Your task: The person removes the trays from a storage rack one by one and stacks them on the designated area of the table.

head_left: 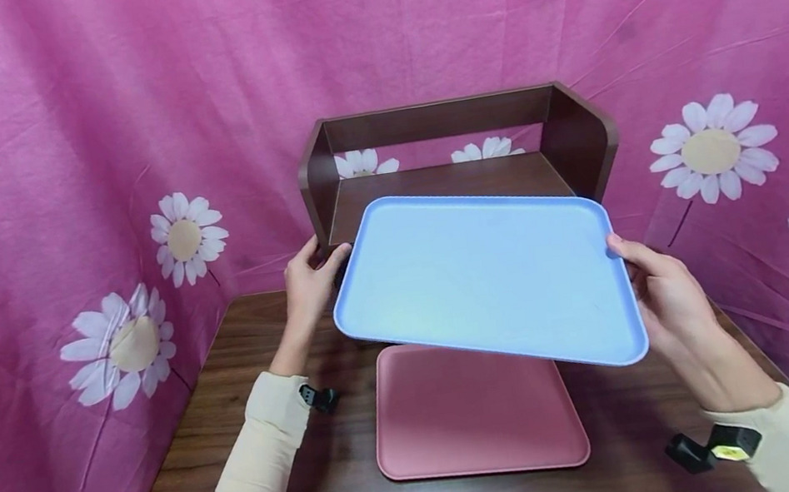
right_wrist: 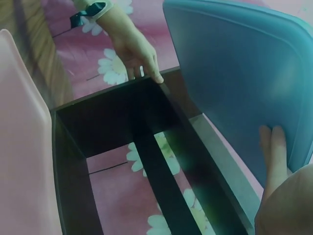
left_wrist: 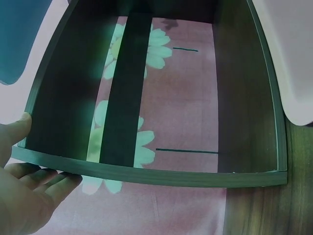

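A blue rectangular tray (head_left: 486, 283) hangs tilted in the air before a dark brown wooden shelf (head_left: 449, 178). My right hand (head_left: 669, 298) grips its right edge, thumb on the upper face; the right wrist view shows fingers (right_wrist: 278, 149) flat against the underside. At the shelf's left side, my left hand (head_left: 309, 287) holds the front corner by the shelf board. In the left wrist view its thumb lies on the board's edge and its fingers (left_wrist: 63, 188) are against the outside of the side panel (left_wrist: 161, 177). The blue tray hides part of the shelf's front and its lower section.
A pink tray (head_left: 475, 419) lies flat on the dark wooden table (head_left: 338, 489), in front of the shelf and partly beneath the blue tray. Pink cloth (head_left: 410, 34) with white daisies hangs behind and on both sides.
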The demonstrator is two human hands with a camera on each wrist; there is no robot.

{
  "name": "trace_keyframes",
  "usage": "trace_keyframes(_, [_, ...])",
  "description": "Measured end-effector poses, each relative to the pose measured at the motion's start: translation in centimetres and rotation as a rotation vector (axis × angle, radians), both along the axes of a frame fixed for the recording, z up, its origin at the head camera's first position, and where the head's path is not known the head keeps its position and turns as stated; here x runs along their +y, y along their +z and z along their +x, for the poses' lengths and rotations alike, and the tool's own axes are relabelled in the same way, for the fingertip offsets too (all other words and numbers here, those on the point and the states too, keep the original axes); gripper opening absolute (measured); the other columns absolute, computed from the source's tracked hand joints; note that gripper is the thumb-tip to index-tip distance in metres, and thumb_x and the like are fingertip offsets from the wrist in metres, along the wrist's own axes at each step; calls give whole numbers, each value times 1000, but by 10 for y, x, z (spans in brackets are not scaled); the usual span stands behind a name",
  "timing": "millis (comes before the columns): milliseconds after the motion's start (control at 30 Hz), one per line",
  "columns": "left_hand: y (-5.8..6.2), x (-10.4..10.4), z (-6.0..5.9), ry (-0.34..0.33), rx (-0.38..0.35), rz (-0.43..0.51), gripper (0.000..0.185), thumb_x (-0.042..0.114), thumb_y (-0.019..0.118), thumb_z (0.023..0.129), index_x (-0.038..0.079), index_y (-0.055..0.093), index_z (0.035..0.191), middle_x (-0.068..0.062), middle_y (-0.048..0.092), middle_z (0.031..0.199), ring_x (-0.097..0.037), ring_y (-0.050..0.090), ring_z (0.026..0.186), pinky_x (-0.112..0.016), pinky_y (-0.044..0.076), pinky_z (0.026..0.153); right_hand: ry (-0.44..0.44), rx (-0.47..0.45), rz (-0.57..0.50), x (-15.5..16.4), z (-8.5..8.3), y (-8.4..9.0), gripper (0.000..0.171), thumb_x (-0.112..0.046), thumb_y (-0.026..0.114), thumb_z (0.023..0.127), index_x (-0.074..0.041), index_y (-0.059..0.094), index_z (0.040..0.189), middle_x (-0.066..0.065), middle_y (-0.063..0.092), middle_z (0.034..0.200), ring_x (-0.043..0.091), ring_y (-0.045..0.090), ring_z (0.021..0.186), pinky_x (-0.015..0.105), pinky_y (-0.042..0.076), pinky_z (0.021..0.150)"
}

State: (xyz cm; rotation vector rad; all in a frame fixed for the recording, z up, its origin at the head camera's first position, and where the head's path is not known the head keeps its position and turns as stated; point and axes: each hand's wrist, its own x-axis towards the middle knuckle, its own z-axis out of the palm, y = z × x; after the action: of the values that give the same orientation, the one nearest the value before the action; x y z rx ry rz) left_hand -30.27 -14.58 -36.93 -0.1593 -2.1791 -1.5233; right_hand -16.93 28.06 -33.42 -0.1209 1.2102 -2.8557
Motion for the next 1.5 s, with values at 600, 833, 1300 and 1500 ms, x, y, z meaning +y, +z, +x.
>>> trace_keyframes(600, [2,-2,2,-16,-29,19,42,30,85,94,10,76,130,-15,80,117,-8,71,96,-11,52,77,28,-66,195,8,14,-38,45,-18,47,115,-12,82,86,-1,77,73,12,75,65,26,64,59])
trace_keyframes(833, [2,-4,2,-29,-45,46,49,29,85,94,8,73,136,-18,78,123,-16,73,103,-9,51,76,15,-72,208,7,16,-54,47,-18,47,115,-13,82,83,-2,76,70,11,75,63,25,63,58])
trace_keyframes(1300, [1,-3,2,-32,-59,46,56,33,84,94,7,69,142,-19,76,128,-22,74,116,-24,59,92,23,-98,220,7,16,-86,50,-17,45,115,-15,79,78,-5,74,68,8,73,61,23,61,56])
trace_keyframes(1500, [1,-2,1,-22,-62,34,59,34,84,94,7,68,143,-19,75,129,-21,73,114,-26,59,92,10,-112,234,5,14,-101,53,-18,47,115,-17,74,69,-8,69,63,5,68,57,21,58,53])
